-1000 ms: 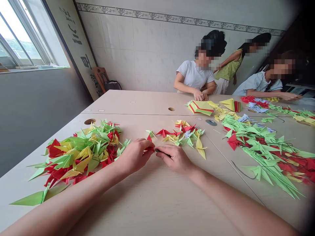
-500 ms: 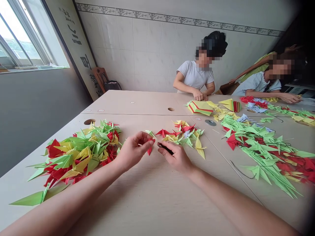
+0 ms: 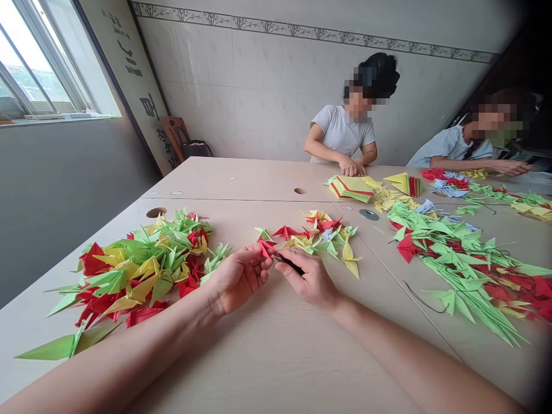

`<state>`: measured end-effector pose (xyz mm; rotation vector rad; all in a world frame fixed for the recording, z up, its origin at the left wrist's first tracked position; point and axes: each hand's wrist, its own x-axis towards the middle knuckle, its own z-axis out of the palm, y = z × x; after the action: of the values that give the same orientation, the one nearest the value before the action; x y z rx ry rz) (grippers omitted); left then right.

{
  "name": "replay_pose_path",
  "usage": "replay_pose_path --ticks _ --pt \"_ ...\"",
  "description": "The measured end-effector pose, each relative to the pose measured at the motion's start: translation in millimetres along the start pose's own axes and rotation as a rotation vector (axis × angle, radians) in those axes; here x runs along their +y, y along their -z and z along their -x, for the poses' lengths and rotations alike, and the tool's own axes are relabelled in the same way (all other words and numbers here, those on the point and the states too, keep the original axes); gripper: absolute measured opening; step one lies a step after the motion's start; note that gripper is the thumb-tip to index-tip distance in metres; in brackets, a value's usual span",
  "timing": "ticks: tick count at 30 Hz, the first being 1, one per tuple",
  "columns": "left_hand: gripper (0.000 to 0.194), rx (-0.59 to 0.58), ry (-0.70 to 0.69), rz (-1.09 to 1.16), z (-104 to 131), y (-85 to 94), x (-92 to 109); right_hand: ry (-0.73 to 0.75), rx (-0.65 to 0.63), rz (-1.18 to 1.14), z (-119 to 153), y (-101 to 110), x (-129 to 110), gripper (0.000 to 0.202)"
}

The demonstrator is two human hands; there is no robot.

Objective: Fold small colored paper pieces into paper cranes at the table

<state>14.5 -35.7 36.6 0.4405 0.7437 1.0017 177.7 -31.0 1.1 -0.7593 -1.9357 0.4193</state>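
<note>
My left hand [image 3: 245, 277] is closed, pinching a small red origami crane [image 3: 267, 247] between thumb and fingers, palm turned partly up. Wrapped in my right hand [image 3: 309, 278] is a slim black tool [image 3: 291, 264]; most of it is hidden, so its kind is unclear. The tool's tip is at the crane's right end. Just beyond my hands lies a small group of red, yellow, green and blue cranes [image 3: 330, 227]. To the left is a big heap of folded cranes [image 3: 142, 264], with a single green crane [image 3: 60, 347] nearest me.
Rows of strung green and red cranes [image 3: 470, 259] cover the table's right side. Folded paper stacks [image 3: 351, 188] lie before a person [image 3: 342, 135] across the table. Another person [image 3: 452, 146] sits at far right. A dark cord [image 3: 425, 299] and cable holes [image 3: 156, 212] are also visible.
My left hand has rolled palm-up, turning the red crane so its wings spread upward. My right hand stays nearly in place, with the tool tip now at the crane.
</note>
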Motion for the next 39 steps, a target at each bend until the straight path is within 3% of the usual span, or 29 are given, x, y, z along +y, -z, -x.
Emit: replay_pose_path --ticks 11,22,28,35,37,39 --pt "0.008 -0.092 -0.03 -0.048 1 4.5 -7 -0.02 -0.043 -0.015 -2 1 -4 0.022" --pt "0.005 -0.064 -0.052 -0.091 0 4.1 -8 -0.019 -0.052 0.009 0 1 6 0.023" --pt "0.005 -0.021 -0.189 -0.153 0 4.5 -9 -0.161 0.093 -0.104 1 2 6 0.023" --pt "0.021 -0.07 -0.216 -0.421 3 3.3 -18 -0.248 0.058 -0.101 1 -1 4 0.015" --pt "0.023 -0.033 -0.285 -0.552 2 4.1 -14 -0.289 0.129 -0.066 -1 3 9 0.017" --pt "0.02 0.005 -0.449 -0.702 0 7.3 -9 -0.343 0.288 -0.037 -5 10 19 0.02"
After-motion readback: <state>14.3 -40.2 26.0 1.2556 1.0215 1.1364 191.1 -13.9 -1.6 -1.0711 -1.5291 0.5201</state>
